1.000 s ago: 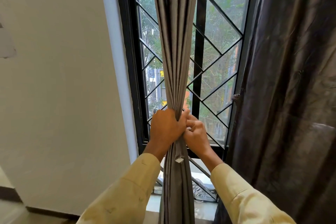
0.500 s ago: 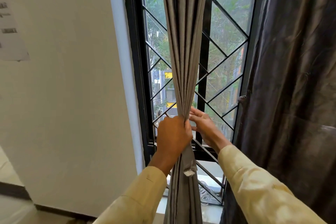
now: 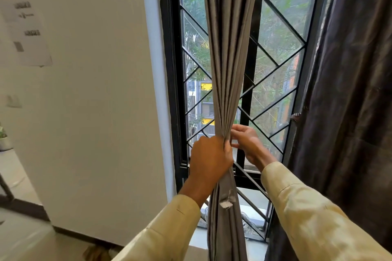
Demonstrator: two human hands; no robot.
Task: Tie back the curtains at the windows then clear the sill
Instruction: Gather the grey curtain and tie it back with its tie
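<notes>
A grey curtain (image 3: 229, 53) hangs gathered into a narrow bundle in front of the black window grille (image 3: 277, 65). My left hand (image 3: 209, 159) is closed tightly around the bundle at waist height. My right hand (image 3: 247, 142) sits just right of the bundle, its fingers curled at the gathered folds and pinching the fabric edge. A small frayed tab (image 3: 226, 202) sticks out of the curtain below my left hand. A second, darker curtain (image 3: 347, 95) hangs loose on the right. The sill (image 3: 198, 237) shows at the bottom behind the bundle.
A pair of shoes (image 3: 249, 225) lies beyond the grille at sill level. A white wall (image 3: 95, 91) with a paper sheet (image 3: 27, 34) fills the left side. A small hook (image 3: 296, 115) sits on the frame by the dark curtain.
The view has shifted up and left. My right hand has let go of its full grasp, moved a little up and right, and now touches the folds with its fingers. My left hand keeps its grip.
</notes>
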